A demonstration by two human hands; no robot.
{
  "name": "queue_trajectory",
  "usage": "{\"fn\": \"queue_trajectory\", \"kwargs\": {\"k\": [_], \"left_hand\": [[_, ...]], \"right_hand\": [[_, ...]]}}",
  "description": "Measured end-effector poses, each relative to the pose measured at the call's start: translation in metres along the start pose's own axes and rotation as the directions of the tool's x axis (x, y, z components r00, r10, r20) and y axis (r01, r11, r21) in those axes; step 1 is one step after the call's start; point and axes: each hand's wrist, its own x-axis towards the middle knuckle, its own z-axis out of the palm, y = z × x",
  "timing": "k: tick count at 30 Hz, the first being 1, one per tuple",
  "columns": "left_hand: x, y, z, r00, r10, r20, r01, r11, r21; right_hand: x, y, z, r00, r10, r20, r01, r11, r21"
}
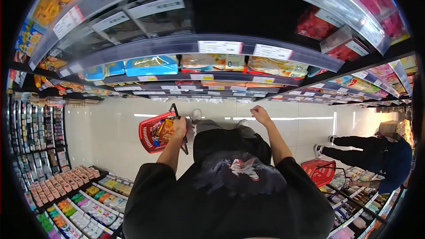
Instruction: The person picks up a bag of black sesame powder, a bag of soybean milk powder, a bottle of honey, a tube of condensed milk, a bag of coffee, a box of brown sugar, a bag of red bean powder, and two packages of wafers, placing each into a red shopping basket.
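Observation:
My left hand (179, 126) is closed round the black handle (175, 111) of a red shopping basket (147, 133). The basket hangs at my left side above the floor. Inside it lie an orange-brown packet (166, 129) and some smaller items, one with a blue part; I cannot make out their kinds. On the other side, my right hand (258, 113) hangs in the air in front of me, its fingers curled, and no object shows in it. The shelves in front are the nearest things to it.
Store shelving (155, 53) with packaged goods and price labels spans the front. Pale floor tiles (106, 124) run along the aisle. At the right, a person (389, 159) in dark clothes stands by a second red basket (318, 172). Stocked displays (84, 203) stand behind me.

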Motion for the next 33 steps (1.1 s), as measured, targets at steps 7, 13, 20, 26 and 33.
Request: {"fn": "queue_trajectory", "kwargs": {"k": [7,13,20,26,33], "left_hand": [[-0.040,0.027,0.064,0.983,-0.116,0.143,0.154,0.946,-0.287],[-0.070,0.035,0.068,0.968,-0.024,0.248,0.118,0.921,-0.372],[-0.033,-0.014,0.035,0.988,-0.037,0.149,0.076,0.962,-0.261],[0.008,-0.034,0.022,0.976,-0.046,0.215,0.114,0.941,-0.319],[0.022,-0.040,-0.002,0.993,0.086,-0.083,-0.048,0.924,0.380]], "right_hand": [[-0.039,0.051,-0.087,0.968,0.249,-0.003,-0.249,0.967,0.049],[-0.041,0.082,-0.098,0.948,0.318,0.018,-0.317,0.937,0.146],[-0.056,0.084,-0.080,0.931,0.352,0.101,-0.358,0.932,0.056],[-0.085,0.091,-0.074,0.949,0.315,-0.001,-0.315,0.949,0.002],[-0.134,0.120,-0.061,0.930,0.367,0.005,-0.366,0.928,0.063]]}}
